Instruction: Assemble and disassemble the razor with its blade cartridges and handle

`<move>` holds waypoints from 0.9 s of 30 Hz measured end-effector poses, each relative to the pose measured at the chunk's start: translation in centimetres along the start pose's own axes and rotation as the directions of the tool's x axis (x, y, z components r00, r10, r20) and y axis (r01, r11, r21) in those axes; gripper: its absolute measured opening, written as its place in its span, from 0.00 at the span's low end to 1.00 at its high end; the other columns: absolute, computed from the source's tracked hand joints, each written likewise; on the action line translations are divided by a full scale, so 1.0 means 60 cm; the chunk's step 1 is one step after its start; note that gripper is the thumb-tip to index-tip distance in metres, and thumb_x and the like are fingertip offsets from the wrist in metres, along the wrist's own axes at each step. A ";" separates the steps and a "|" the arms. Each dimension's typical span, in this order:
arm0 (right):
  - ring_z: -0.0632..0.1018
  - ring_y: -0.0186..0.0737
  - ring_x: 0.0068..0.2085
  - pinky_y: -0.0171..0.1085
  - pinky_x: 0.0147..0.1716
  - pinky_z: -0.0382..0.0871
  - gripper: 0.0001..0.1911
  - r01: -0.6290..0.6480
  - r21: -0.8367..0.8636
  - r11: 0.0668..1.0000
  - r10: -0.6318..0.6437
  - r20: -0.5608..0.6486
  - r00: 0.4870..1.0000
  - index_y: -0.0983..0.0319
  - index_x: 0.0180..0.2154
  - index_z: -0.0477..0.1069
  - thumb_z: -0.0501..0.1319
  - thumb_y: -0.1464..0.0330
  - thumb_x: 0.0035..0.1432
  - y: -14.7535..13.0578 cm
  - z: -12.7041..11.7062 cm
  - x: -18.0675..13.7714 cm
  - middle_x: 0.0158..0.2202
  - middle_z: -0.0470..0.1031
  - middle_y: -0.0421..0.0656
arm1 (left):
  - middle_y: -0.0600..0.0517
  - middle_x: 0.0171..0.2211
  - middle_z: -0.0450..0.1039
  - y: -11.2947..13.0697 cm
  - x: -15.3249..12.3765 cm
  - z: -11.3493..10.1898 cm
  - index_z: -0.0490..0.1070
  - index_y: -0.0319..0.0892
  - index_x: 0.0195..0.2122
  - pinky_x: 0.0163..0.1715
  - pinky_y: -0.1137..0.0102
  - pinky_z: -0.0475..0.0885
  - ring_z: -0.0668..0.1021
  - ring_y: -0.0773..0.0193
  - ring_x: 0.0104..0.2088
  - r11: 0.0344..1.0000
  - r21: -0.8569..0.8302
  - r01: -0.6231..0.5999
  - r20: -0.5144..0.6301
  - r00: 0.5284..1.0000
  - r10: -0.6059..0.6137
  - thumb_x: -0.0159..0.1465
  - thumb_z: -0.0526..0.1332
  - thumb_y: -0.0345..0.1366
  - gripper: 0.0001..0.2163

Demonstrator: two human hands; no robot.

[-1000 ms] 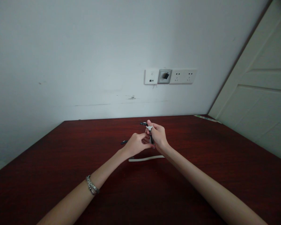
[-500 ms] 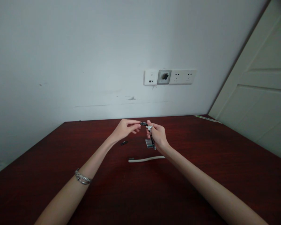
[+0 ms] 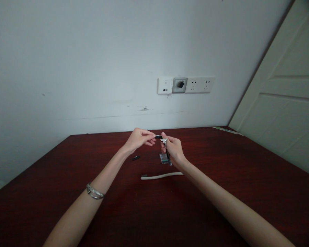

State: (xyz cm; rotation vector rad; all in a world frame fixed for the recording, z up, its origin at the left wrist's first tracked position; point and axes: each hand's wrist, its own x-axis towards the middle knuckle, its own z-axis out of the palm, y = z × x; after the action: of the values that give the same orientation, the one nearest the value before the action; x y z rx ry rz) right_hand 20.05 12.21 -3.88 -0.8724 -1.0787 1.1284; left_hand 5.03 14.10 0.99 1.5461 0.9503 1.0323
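My right hand (image 3: 173,146) is wrapped round a razor (image 3: 164,141) with a silver T-shaped top and a dark handle that hangs down below the fingers. Between the fingertips of my left hand (image 3: 141,138) is a small black piece (image 3: 158,137) that looks like a razor cartridge. It lies level just above the razor's silver top, close to my right thumb; whether the two touch I cannot tell. Beneath the right hand, a small clear packet (image 3: 163,158) rests on the table, partly behind the handle. Another small black piece (image 3: 136,157) lies below my left hand.
A white toothbrush (image 3: 161,176) lies across the dark red table (image 3: 113,212), its right end by my right forearm. Behind the table, the wall carries sockets (image 3: 198,84) and a black plug (image 3: 180,84). A pale door (image 3: 290,103) stands at the right.
My left hand has closed its fingers more firmly on the small black piece, and its wrist has risen slightly. The right hand with the razor has hardly moved. The view has shifted a little.
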 end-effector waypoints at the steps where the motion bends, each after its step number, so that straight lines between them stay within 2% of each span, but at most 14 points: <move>1: 0.60 0.26 0.13 0.29 0.12 0.51 0.24 -0.012 0.020 1.000 0.012 -0.003 1.000 0.63 0.20 0.64 0.61 0.48 0.45 0.000 0.000 0.000 0.14 0.63 0.35 | 0.45 0.25 0.76 -0.001 0.002 -0.002 0.77 0.32 0.30 0.27 0.72 0.76 0.78 0.65 0.25 1.000 -0.014 0.000 -0.022 1.000 0.000 0.51 0.67 0.36 0.10; 4: 0.60 0.26 0.12 0.29 0.12 0.51 0.23 -0.060 0.090 0.994 0.062 -0.027 0.998 0.63 0.25 0.66 0.62 0.48 0.43 0.000 0.000 0.002 0.14 0.63 0.34 | 0.44 0.25 0.77 -0.007 0.008 -0.007 0.76 0.32 0.30 0.27 0.72 0.75 0.78 0.65 0.25 0.999 -0.054 -0.004 -0.107 0.994 -0.002 0.51 0.67 0.35 0.10; 7: 0.60 0.26 0.13 0.29 0.12 0.51 0.23 -0.082 0.131 0.988 0.088 -0.038 0.995 0.62 0.24 0.65 0.62 0.48 0.44 -0.001 -0.001 0.004 0.14 0.64 0.35 | 0.44 0.28 0.77 -0.023 0.009 0.000 0.75 0.33 0.32 0.28 0.70 0.75 0.78 0.64 0.26 0.994 -0.109 -0.001 -0.192 0.981 -0.020 0.52 0.66 0.37 0.11; 10: 0.61 0.26 0.14 0.29 0.12 0.51 0.22 -0.057 0.176 0.983 0.067 -0.051 0.996 0.62 0.22 0.63 0.63 0.50 0.43 -0.007 0.001 0.005 0.16 0.65 0.36 | 0.45 0.30 0.77 -0.049 0.003 0.025 0.75 0.35 0.33 0.31 0.70 0.75 0.79 0.63 0.29 0.978 -0.210 -0.013 -0.316 0.947 -0.056 0.54 0.65 0.36 0.10; 13: 0.60 0.25 0.14 0.29 0.12 0.51 0.21 0.003 0.234 0.972 0.019 -0.092 0.996 0.62 0.22 0.63 0.64 0.52 0.44 -0.019 0.008 0.005 0.16 0.65 0.35 | 0.46 0.29 0.77 -0.075 -0.006 0.061 0.74 0.35 0.33 0.33 0.69 0.74 0.79 0.64 0.30 0.918 -0.397 -0.005 -0.395 0.904 -0.166 0.56 0.63 0.33 0.07; 17: 0.60 0.25 0.15 0.29 0.14 0.54 0.20 0.067 0.272 0.960 -0.037 -0.115 0.993 0.62 0.22 0.63 0.62 0.53 0.48 -0.030 0.027 0.002 0.16 0.65 0.36 | 0.46 0.29 0.77 -0.089 -0.015 0.100 0.73 0.34 0.31 0.36 0.70 0.74 0.79 0.65 0.31 0.773 -0.631 0.069 -0.323 0.883 -0.342 0.58 0.60 0.29 0.04; 20: 0.60 0.26 0.15 0.30 0.14 0.54 0.19 0.085 0.282 0.956 -0.046 -0.142 0.989 0.62 0.22 0.63 0.61 0.53 0.49 -0.031 0.041 0.001 0.16 0.65 0.36 | 0.48 0.27 0.77 -0.085 -0.018 0.120 0.72 0.35 0.28 0.36 0.73 0.73 0.79 0.67 0.31 0.676 -0.733 0.079 -0.269 0.879 -0.395 0.57 0.60 0.27 0.03; 23: 0.60 0.26 0.15 0.30 0.13 0.53 0.20 0.089 0.307 0.948 -0.043 -0.150 0.988 0.61 0.20 0.62 0.61 0.53 0.49 -0.032 0.051 -0.001 0.15 0.64 0.35 | 0.52 0.23 0.74 -0.074 -0.021 0.135 0.69 0.37 0.24 0.30 0.75 0.72 0.77 0.67 0.27 0.637 -0.766 0.088 -0.242 0.879 -0.411 0.57 0.60 0.26 0.05; 27: 0.61 0.27 0.15 0.30 0.13 0.54 0.20 0.055 0.280 0.958 -0.010 -0.160 0.987 0.61 0.20 0.61 0.59 0.53 0.51 -0.036 0.060 -0.004 0.14 0.63 0.36 | 0.57 0.15 0.65 -0.056 -0.025 0.145 0.63 0.38 0.20 0.18 0.77 0.66 0.69 0.73 0.16 0.612 -0.786 0.090 -0.263 0.847 -0.463 0.58 0.58 0.27 0.10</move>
State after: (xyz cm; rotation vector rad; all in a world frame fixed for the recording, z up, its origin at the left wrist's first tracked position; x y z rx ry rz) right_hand 17.11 11.53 -0.93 -0.7002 -0.7754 1.1333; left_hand 12.52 10.62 -3.67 0.4267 0.8578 1.3432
